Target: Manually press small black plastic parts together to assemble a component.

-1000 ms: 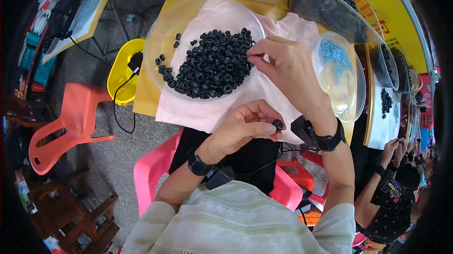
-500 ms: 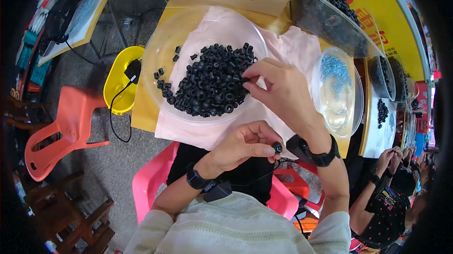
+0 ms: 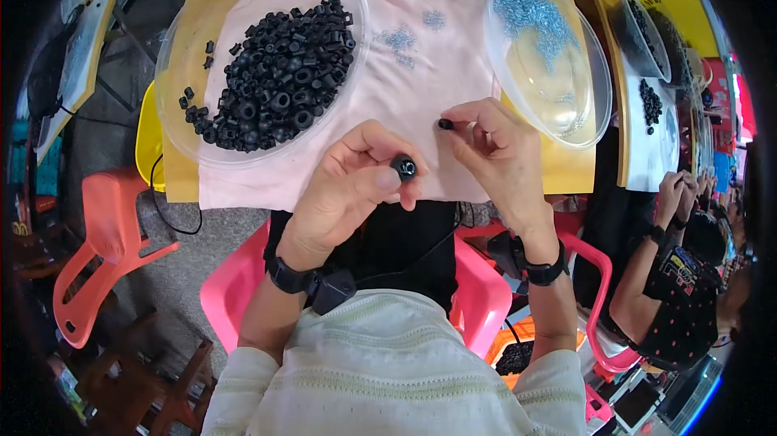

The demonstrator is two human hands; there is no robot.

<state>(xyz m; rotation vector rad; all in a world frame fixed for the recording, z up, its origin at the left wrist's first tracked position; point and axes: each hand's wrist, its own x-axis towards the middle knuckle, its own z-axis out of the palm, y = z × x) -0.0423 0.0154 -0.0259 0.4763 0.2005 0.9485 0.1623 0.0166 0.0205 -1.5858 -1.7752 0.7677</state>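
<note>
My left hand (image 3: pixel 344 189) pinches a rounded black part (image 3: pixel 403 166) between thumb and fingers, its end turned up and showing an opening with a pale glint inside. To its right, my right hand (image 3: pixel 506 157) holds a smaller black piece (image 3: pixel 445 123) at its fingertips. The two pieces are apart. Beyond the left hand, a heap of small black hollow parts (image 3: pixel 267 80) lies in a wide, clear shallow tub (image 3: pixel 166 88). Past the right hand stands a clear oval tray (image 3: pixel 595 104) with tiny blue-silver pieces (image 3: pixel 534 19).
A pink cloth (image 3: pixel 405 100) covers the yellow tabletop (image 3: pixel 182 181), with small clusters of blue pieces (image 3: pixel 396 39) on it. More bins of black parts (image 3: pixel 639 35) stand at the right, where another person (image 3: pixel 660 298) works. An orange chair (image 3: pixel 109 217) is at the left.
My right hand has left the black heap with a small black piece and moved nearer to me. My left hand, still holding its part, now appears further left and higher. The view has shifted.
</note>
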